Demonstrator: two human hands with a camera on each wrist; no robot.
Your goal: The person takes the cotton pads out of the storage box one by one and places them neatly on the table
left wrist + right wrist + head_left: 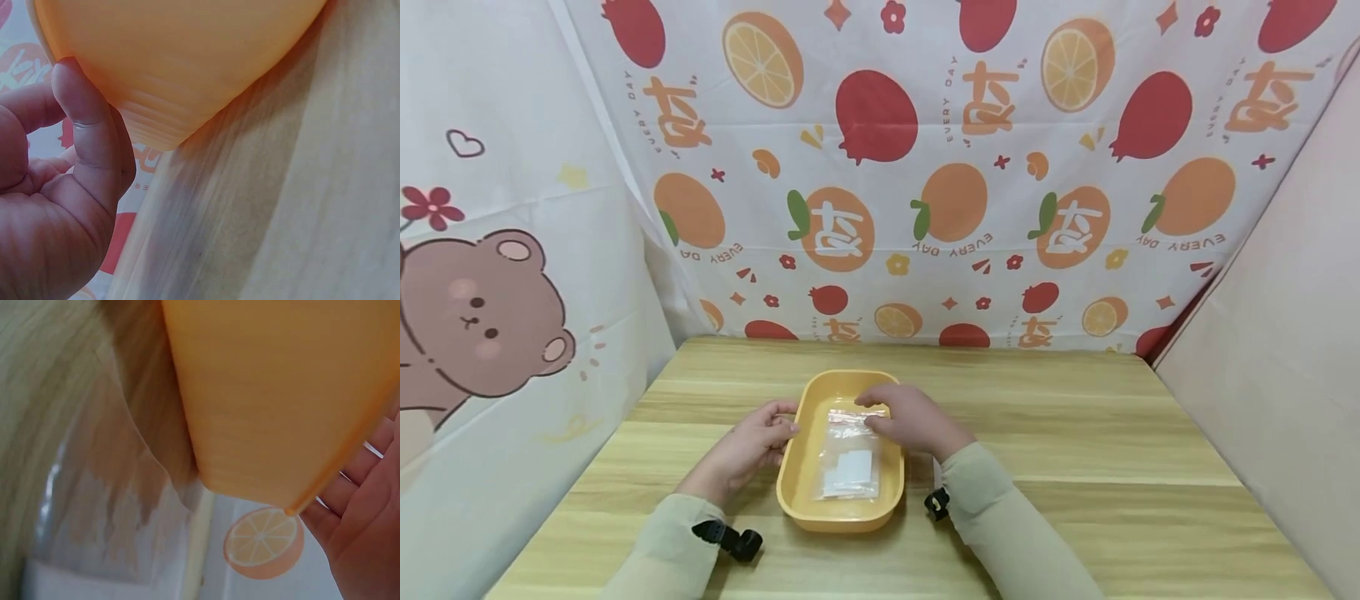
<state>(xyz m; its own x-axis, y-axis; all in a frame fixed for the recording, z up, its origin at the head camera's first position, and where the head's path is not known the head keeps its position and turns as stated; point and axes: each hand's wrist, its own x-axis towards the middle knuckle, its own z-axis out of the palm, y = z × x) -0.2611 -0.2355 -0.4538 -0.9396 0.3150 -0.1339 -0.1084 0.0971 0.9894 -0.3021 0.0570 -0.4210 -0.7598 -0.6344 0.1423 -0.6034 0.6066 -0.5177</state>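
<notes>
A yellow rounded tray (790, 492) stands on the wooden table. My left hand (748, 446) holds its left side, the thumb by the rim; the left wrist view shows this hand (75, 156) against the tray's outer wall (181, 69). Inside the tray lies a clear zip bag (850, 442) with white pieces in it. Over the tray's far right rim reaches my right hand (913, 417), thumb and fingers apart above the bag's top end. In the right wrist view the fingers (359, 465) extend past the rim, their tips hidden.
Clear plastic film (119, 481) shows beside the tray in the right wrist view; what it belongs to I cannot tell. The wooden table (1075, 467) ends at a fruit-printed cloth (925, 275) behind, with a bear-printed cloth (482, 317) at the left.
</notes>
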